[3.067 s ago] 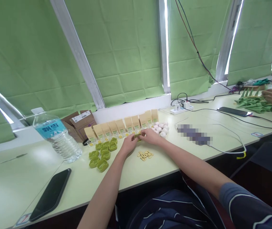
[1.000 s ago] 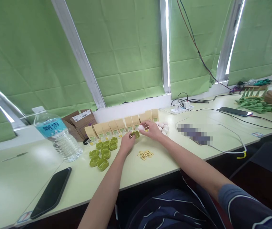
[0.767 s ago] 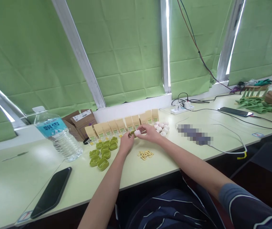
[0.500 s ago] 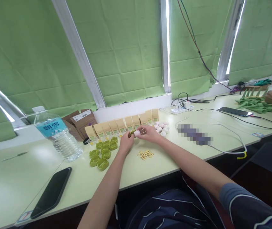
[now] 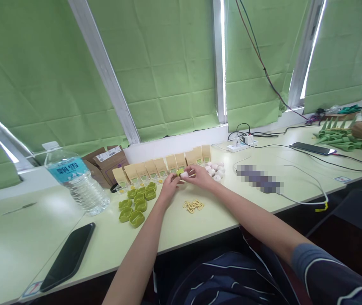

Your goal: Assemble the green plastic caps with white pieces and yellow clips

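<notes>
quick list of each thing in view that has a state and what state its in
Right hand, closed on a pale pink piece
Left hand, by the green piece; hold unclear
Bottle, capped, standing
Cardboard box, flaps raised
Near phone, lying flat, screen dark
Far phone, lying flat, cable plugged in
Power strip, plugs inserted
Blinds, lowered
Packets, standing in a row
Yellow rings, loose pile
Green hollow pieces, clustered

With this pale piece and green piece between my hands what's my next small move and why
Perhaps ease the pale piece against the green piece: they sit close together, with your right hand holding the pale one and your left hand near the green one.
</notes>
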`<action>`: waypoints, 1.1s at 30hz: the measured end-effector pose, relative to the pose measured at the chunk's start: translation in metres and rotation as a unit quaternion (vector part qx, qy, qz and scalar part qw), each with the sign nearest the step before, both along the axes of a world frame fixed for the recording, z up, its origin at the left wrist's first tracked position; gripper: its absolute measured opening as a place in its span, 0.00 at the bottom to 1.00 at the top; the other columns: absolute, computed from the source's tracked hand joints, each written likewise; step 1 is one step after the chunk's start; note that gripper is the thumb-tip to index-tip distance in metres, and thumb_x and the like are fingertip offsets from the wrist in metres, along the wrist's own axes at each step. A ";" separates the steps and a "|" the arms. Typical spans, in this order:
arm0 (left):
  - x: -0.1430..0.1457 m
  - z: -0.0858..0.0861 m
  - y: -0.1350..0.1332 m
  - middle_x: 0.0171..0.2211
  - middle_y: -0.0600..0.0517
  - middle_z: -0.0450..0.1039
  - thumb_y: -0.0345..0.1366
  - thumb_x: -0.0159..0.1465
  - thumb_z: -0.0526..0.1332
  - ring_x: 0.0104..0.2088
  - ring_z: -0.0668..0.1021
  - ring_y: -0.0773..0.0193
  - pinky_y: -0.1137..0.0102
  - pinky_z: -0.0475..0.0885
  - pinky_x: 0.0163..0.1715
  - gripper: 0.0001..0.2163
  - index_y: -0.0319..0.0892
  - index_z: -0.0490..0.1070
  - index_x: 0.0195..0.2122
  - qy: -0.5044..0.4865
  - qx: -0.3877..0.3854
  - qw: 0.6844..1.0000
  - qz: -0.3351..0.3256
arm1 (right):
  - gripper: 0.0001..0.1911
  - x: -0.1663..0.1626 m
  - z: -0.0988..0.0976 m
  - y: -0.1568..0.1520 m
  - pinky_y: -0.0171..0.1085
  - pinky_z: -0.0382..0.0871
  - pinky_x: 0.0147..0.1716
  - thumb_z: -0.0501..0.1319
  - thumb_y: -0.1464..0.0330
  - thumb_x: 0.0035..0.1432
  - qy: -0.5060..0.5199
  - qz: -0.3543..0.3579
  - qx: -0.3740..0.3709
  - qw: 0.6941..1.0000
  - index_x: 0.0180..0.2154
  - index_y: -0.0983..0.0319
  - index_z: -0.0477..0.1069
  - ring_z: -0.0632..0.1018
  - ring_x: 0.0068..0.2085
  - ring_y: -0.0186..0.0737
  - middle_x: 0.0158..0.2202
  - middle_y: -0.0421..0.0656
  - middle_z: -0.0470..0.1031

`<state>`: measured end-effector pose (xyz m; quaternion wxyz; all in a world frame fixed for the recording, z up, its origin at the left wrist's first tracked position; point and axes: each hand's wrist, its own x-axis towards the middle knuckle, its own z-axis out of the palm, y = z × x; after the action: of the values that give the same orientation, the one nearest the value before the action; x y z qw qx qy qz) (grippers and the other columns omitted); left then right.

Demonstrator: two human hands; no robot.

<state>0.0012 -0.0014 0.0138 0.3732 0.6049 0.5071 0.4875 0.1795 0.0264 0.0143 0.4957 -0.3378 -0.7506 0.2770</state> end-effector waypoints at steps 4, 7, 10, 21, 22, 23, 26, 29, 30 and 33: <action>0.000 0.001 0.000 0.43 0.45 0.78 0.54 0.60 0.60 0.39 0.82 0.59 0.73 0.67 0.32 0.20 0.41 0.67 0.40 -0.074 -0.028 0.997 -0.007 | 0.14 0.000 0.000 0.000 0.35 0.77 0.35 0.69 0.64 0.53 -0.006 -0.013 0.007 1.000 0.41 0.62 0.74 0.82 0.37 0.38 0.43 0.47 0.80; -0.001 0.000 0.001 0.43 0.44 0.78 0.55 0.56 0.65 0.40 0.82 0.59 0.73 0.68 0.33 0.22 0.40 0.68 0.39 -0.106 -0.048 0.993 -0.006 | 0.14 -0.001 -0.001 0.001 0.35 0.77 0.35 0.69 0.65 0.53 -0.003 -0.012 0.018 1.000 0.41 0.62 0.74 0.82 0.37 0.38 0.43 0.47 0.80; -0.002 0.000 0.002 0.42 0.44 0.78 0.53 0.54 0.69 0.40 0.82 0.58 0.73 0.68 0.33 0.22 0.39 0.68 0.36 -0.138 -0.064 0.988 -0.008 | 0.14 -0.001 -0.003 0.002 0.35 0.77 0.35 0.69 0.66 0.52 -0.001 -0.008 0.026 1.000 0.41 0.62 0.75 0.82 0.37 0.38 0.42 0.46 0.80; -0.001 0.003 -0.005 0.35 0.50 0.77 0.41 0.56 0.71 0.32 0.81 0.65 0.71 0.72 0.35 0.26 0.45 0.63 0.54 -0.197 -0.089 0.976 -0.021 | 0.14 0.000 -0.002 0.000 0.34 0.76 0.35 0.69 0.67 0.51 -0.020 -0.001 0.037 0.999 0.42 0.62 0.76 0.81 0.36 0.37 0.41 0.45 0.80; -0.001 0.003 -0.005 0.35 0.50 0.78 0.41 0.57 0.70 0.32 0.81 0.65 0.71 0.73 0.35 0.27 0.46 0.63 0.55 -0.189 -0.089 0.978 -0.027 | 0.14 0.000 -0.001 -0.001 0.34 0.76 0.35 0.69 0.67 0.52 -0.022 -0.003 0.037 0.999 0.42 0.62 0.76 0.81 0.36 0.37 0.41 0.45 0.80; -0.001 0.004 -0.005 0.36 0.49 0.78 0.42 0.58 0.69 0.32 0.81 0.64 0.71 0.73 0.35 0.27 0.47 0.63 0.57 -0.179 -0.089 0.979 -0.031 | 0.14 0.000 0.000 -0.002 0.34 0.76 0.35 0.68 0.66 0.52 -0.024 -0.005 0.036 0.999 0.42 0.62 0.76 0.81 0.36 0.37 0.41 0.45 0.80; -0.002 0.002 -0.005 0.36 0.49 0.78 0.45 0.60 0.66 0.31 0.81 0.64 0.70 0.73 0.33 0.27 0.47 0.64 0.59 -0.152 -0.089 0.984 -0.040 | 0.13 0.001 0.001 -0.003 0.34 0.75 0.35 0.68 0.65 0.54 -0.031 -0.014 0.035 0.999 0.41 0.62 0.76 0.81 0.36 0.37 0.40 0.45 0.80; -0.004 0.000 -0.002 0.36 0.48 0.78 0.47 0.61 0.65 0.29 0.80 0.66 0.70 0.73 0.33 0.24 0.45 0.68 0.57 -0.146 -0.087 0.984 -0.050 | 0.13 0.001 0.001 -0.003 0.34 0.74 0.35 0.67 0.62 0.55 -0.028 -0.013 0.030 0.999 0.40 0.62 0.76 0.80 0.35 0.36 0.39 0.44 0.80; -0.004 0.000 -0.002 0.36 0.48 0.78 0.47 0.61 0.65 0.29 0.79 0.66 0.70 0.73 0.33 0.23 0.44 0.70 0.55 -0.147 -0.087 0.984 -0.054 | 0.13 0.001 0.000 -0.002 0.34 0.74 0.34 0.67 0.62 0.55 -0.027 -0.011 0.027 0.999 0.40 0.62 0.75 0.80 0.35 0.36 0.38 0.44 0.80; -0.003 -0.001 -0.001 0.34 0.47 0.78 0.49 0.62 0.64 0.28 0.78 0.66 0.71 0.72 0.31 0.21 0.40 0.73 0.50 -0.147 -0.093 0.983 -0.061 | 0.13 0.001 0.000 -0.001 0.34 0.73 0.35 0.66 0.60 0.57 -0.029 -0.003 0.023 0.999 0.39 0.62 0.75 0.80 0.35 0.36 0.37 0.44 0.80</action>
<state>-0.0022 -0.0028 0.0127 0.5273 0.5190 0.4517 0.4986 0.1800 0.0257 0.0142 0.4825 -0.3364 -0.7698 0.2478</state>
